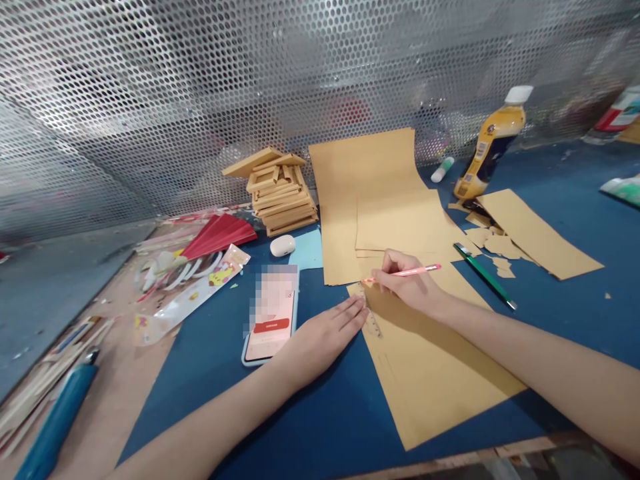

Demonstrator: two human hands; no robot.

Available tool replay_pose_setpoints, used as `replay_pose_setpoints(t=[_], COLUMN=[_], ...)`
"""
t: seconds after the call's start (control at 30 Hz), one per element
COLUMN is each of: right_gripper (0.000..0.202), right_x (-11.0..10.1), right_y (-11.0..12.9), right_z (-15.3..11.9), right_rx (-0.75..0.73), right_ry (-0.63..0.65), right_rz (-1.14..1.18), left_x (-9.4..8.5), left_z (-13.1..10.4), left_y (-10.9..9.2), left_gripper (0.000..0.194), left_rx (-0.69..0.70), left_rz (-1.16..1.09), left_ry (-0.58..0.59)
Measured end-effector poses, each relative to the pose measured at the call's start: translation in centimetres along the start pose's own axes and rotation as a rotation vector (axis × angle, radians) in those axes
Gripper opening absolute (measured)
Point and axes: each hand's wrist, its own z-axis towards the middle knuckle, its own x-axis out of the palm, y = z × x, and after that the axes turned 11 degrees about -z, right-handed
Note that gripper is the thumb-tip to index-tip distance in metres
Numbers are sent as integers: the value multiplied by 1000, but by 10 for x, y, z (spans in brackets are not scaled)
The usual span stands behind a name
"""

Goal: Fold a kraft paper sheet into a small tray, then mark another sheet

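Observation:
A sheet of brown kraft paper (425,360) lies slanted in front of me. Across its upper left corner rests a clear ruler (373,320). My left hand (333,333) lies flat with fingers stretched, its fingertips on the ruler's edge and the paper. In my right hand (407,283) is a pink pencil (420,270), pinched near its lower end, the tip by the paper's top left corner close to the ruler. Larger brown sheets (367,213) lie beyond, curling up against the mesh.
A phone (270,317) and a white earbud case (283,246) lie left of my hands. Behind stands a stack of brown cardboard pieces (285,200). To the right are a green utility knife (485,277), paper scraps (500,245) and a drink bottle (493,147). Perforated metal mesh (200,87) closes the back.

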Motion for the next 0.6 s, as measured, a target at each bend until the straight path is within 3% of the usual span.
replay_pose_setpoints(t=[0.6], right_gripper=[26], right_x=[1], right_y=[-3], right_z=[1], right_rx=[-31], right_ry=[-8], right_rz=[-10], left_x=[-3], left_z=[2], left_y=[-1], left_gripper=[43], left_rx=[0], left_rz=[14], left_ry=[6])
